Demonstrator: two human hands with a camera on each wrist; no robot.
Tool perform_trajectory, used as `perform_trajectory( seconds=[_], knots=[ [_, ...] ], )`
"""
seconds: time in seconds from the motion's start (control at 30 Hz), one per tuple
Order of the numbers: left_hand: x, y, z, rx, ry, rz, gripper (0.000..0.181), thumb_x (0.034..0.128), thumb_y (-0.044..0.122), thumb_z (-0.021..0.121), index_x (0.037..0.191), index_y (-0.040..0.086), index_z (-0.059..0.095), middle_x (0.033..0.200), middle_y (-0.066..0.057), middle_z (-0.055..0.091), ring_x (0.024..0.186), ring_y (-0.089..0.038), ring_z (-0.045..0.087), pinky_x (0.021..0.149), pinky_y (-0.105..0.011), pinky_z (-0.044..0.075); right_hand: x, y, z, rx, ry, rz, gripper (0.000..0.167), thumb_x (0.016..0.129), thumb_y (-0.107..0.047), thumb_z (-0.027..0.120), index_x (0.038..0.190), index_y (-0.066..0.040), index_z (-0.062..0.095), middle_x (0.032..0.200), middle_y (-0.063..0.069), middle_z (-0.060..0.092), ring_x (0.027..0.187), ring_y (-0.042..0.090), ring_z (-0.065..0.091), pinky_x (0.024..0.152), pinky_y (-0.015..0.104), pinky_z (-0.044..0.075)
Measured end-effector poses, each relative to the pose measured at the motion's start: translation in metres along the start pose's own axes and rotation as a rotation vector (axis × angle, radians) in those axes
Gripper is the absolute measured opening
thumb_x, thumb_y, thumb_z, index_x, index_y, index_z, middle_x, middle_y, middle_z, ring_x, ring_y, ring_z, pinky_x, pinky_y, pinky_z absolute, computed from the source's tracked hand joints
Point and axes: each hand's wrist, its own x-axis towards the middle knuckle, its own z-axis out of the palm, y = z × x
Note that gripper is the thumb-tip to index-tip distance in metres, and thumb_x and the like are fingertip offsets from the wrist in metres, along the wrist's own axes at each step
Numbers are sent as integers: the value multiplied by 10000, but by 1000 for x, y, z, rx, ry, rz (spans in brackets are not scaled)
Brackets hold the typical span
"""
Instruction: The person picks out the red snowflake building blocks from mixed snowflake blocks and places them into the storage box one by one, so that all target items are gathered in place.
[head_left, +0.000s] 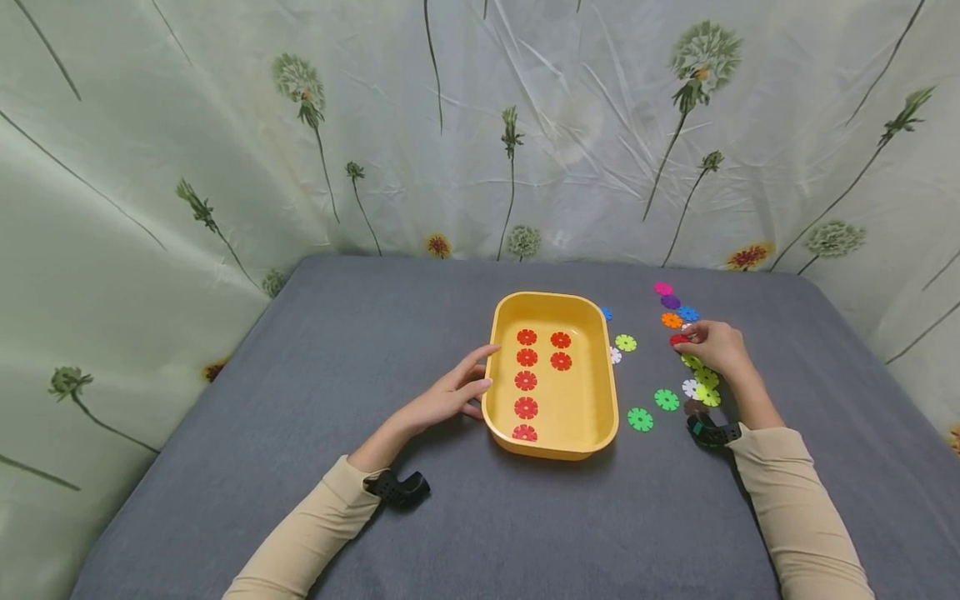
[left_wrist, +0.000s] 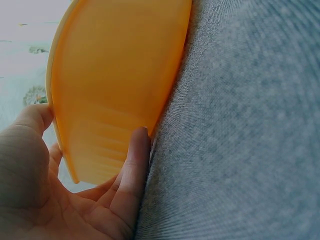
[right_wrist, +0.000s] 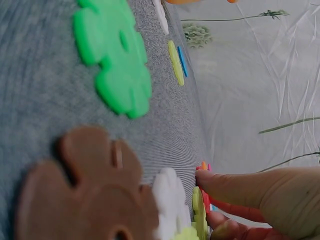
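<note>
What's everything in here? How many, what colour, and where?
Table: 1, grey, under everything
Cloth: 1, flowery white, behind and beside the table
Tub: 1, yellow, on the table
Discs: 8, red, seven in the tub, one right of it
Discs: 4 showing, lime, right of the tub
Discs: 3 showing, white, right of the tub
Discs: 2, green, right of the tub
Discs: 2, blue, right of the tub
Disc: 1, brown, right of the green discs
Discs: 3, orange, purple and pink, back right
Bands: 2, black, one per wrist
Sleeves: 2, beige, one per arm
Left hand: 1, bare, on the tub's left side
Right hand: 1, bare, at the outside red disc
</note>
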Motion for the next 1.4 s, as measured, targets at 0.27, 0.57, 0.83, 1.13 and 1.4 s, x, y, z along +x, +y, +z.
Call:
perform_trajectory(
  seconds=[0.27, 0.57, 0.83, 1.13, 1.4],
  knots=[
    [0, 1, 0, 5, -1, -3, 557, 999, 246, 438, 1472, 364, 168, 1447, -204, 338, 1167, -333, 548, 814, -374, 574, -1, -4, 0, -10, -13, -22, 333, 871, -154, 641, 1097, 67, 537, 955, 286, 599, 809, 334, 537, 579, 238, 406],
    [1, -2, 0, 25, -1, 31, 560, 1000, 249, 423, 1481, 342, 152, 1424, -231, 342, 1134, -286, 569, 795, -366, 579, 0, -6, 2, -5, 10, -19, 352, 874, -164, 642, 1147, 42, 556, 944, 281, 602, 809, 338, 536, 581, 270, 421],
    [1, -1, 0, 19, 8, 12, 557, 997, 256, 435, 1470, 377, 168, 1421, -207, 360, 1130, -302, 573, 797, -371, 578, -1, -9, 3, -4, 63, -47, 290, 858, -130, 657, 1100, 25, 622, 843, 235, 636, 705, 250, 536, 536, 231, 382],
    [2, 0, 0, 12, 6, 10, 570, 998, 234, 440, 1485, 323, 158, 1445, -224, 336, 1154, -342, 559, 801, -382, 577, -2, -11, 2, 12, 92, -75, 329, 875, -110, 624, 1154, 50, 554, 847, 237, 587, 685, 238, 508, 529, 240, 382],
    [1, 1, 0, 8, -4, 17, 569, 996, 265, 444, 1483, 329, 158, 1448, -226, 330, 1164, -340, 556, 806, -377, 576, -4, -13, 2, 38, 133, -108, 284, 877, -88, 606, 1114, 45, 524, 756, 147, 541, 603, 160, 444, 503, 264, 366]
  ],
)
